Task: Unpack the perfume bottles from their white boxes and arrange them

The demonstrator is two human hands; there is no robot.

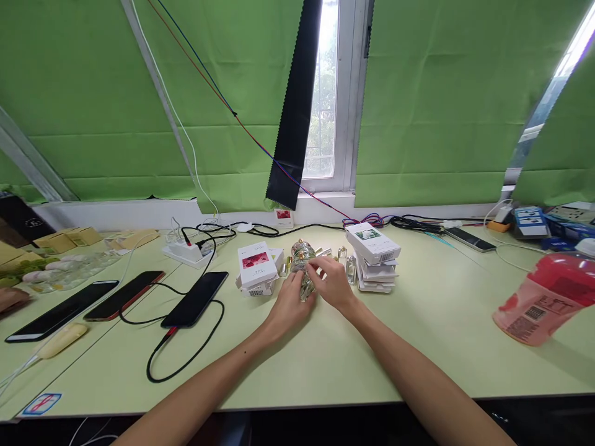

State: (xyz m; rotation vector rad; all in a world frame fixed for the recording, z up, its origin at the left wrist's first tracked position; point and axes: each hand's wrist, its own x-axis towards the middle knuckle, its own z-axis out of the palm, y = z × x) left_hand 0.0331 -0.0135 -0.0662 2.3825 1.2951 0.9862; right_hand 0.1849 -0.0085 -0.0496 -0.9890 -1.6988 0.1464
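In the middle of the table my two hands meet over a cluster of small clear glass bottles. My left hand point(292, 301) is closed at its near left side, fingers partly hidden. Fingertips pinched together, my right hand point(333, 285) bends in from the right; what they hold is too small to make out. A shiny, rounded, glass-like ornament point(302, 250) stands just behind my fingers. Small glass bottles point(351, 270) stand right of my right hand. Left of my hands lie white boxes with a red flower picture point(257, 265); on the right is a stack of white boxes point(373, 243).
Charging phones point(195, 300) with looping black cables lie to the left, near a white power strip point(186, 253). A pink-labelled plastic jar point(542, 303) stands tilted-looking at the right. Cables point(297, 232) run along the back edge below green blinds point(432, 111).
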